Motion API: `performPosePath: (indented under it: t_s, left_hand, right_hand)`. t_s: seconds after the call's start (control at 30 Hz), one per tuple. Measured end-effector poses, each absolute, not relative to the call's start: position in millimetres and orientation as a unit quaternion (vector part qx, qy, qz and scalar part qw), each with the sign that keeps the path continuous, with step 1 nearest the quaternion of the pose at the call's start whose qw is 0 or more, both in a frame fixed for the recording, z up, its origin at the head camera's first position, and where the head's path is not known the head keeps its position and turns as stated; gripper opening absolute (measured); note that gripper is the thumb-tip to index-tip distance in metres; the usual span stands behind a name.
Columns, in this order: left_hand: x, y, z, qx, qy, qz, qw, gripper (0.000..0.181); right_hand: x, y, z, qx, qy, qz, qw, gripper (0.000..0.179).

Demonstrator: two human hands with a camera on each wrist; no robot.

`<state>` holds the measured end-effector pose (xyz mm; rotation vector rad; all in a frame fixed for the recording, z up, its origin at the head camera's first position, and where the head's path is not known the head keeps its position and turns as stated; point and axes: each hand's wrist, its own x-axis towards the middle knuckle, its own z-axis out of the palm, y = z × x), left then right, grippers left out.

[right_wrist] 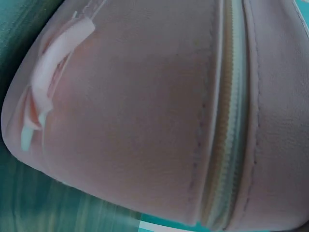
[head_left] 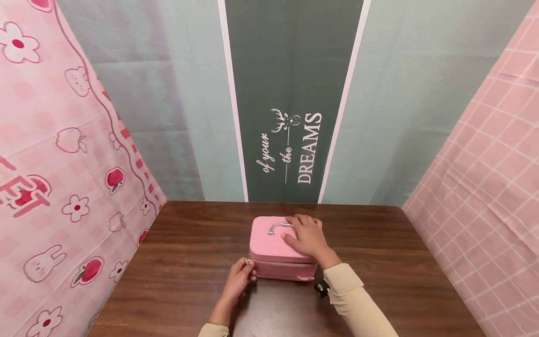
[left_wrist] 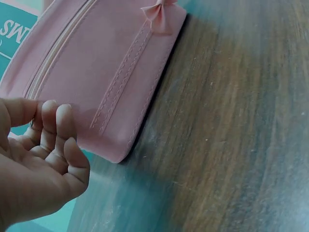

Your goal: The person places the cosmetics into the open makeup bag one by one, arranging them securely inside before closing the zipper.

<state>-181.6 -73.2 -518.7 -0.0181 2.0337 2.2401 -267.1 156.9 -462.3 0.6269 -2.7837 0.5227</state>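
A pink zippered case (head_left: 269,248) with a silver handle (head_left: 278,225) on its lid stands on the table. At the case's front left corner my left hand (head_left: 239,278) pinches the small metal zipper pull, mostly covered by the fingers. The left wrist view shows this hand (left_wrist: 46,159) beside the zipper (left_wrist: 58,48), its thumb and index fingertip together. My right hand (head_left: 309,238) rests on the lid's right side, over one end of the handle. In the right wrist view the zipper teeth (right_wrist: 231,116) run along the case, and that hand is out of sight.
The brown wooden table (head_left: 189,243) extends around the case. A pink bow (left_wrist: 159,17) decorates the case's front, low down. Patterned pink cloth (head_left: 76,154) hangs at the left, checked pink cloth (head_left: 476,187) at the right, and a green curtain (head_left: 290,70) behind.
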Motion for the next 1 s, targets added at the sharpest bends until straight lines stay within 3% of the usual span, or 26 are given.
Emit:
performPosePath:
  t_s: [0.13, 0.33, 0.63, 1.0]
  left_hand:
    - [-177.9, -70.7, -506.8, -0.013, 0.665, 0.745, 0.050, 0.024]
    - [-184.0, -63.2, -526.6, -0.047, 0.638, 0.768, 0.040, 0.023]
    - [-183.9, -56.7, -516.1, -0.106, 0.692, 0.711, -0.055, 0.022]
    - [-170.4, -48.7, -501.2, -0.056, 0.649, 0.759, 0.008, 0.017]
  right_hand:
    - [-266.9, 150.2, -464.1, 0.170, -0.957, 0.186, 0.145, 0.046]
    - [-264.3, 141.6, -463.4, 0.075, -0.966, 0.191, 0.158, 0.036]
    - [-251.5, 109.4, -461.8, -0.019, -0.969, 0.191, 0.159, 0.044]
    - [-246.8, 105.9, -463.2, -0.063, -0.960, 0.209, 0.175, 0.043]
